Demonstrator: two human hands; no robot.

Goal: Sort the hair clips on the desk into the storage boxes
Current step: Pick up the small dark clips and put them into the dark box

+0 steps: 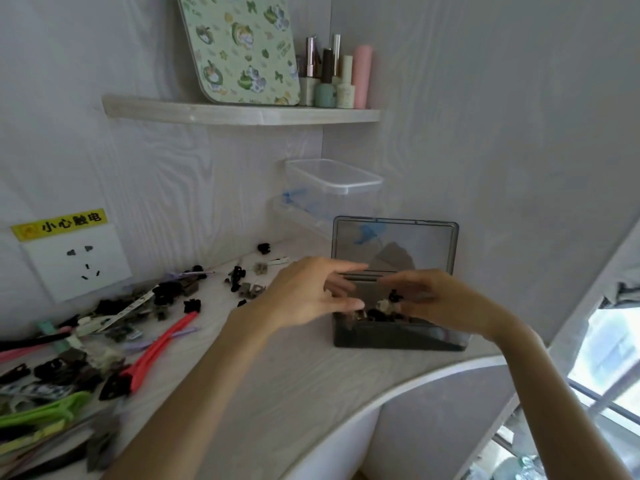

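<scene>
Both hands hover over the open dark box (398, 336) on the desk (277, 368). Left hand (304, 296) looks relaxed; right hand (440, 299) too blurry to tell. Clips (114, 320) piled at left.

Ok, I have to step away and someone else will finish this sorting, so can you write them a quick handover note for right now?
Left hand: above the open dark box, fingers spread; blur hides whether it holds anything.
Right hand: over the same box, fingers near small clips at its rim; grip unclear.
Done: the dark box, lid up, already holds some small dark and beige clips.
Left: a large pile of clips lies on the desk to the left, including long red clips and green ones, plus a few small claws near the wall.
The clear boxes in the corner stand behind the dark box.
</scene>
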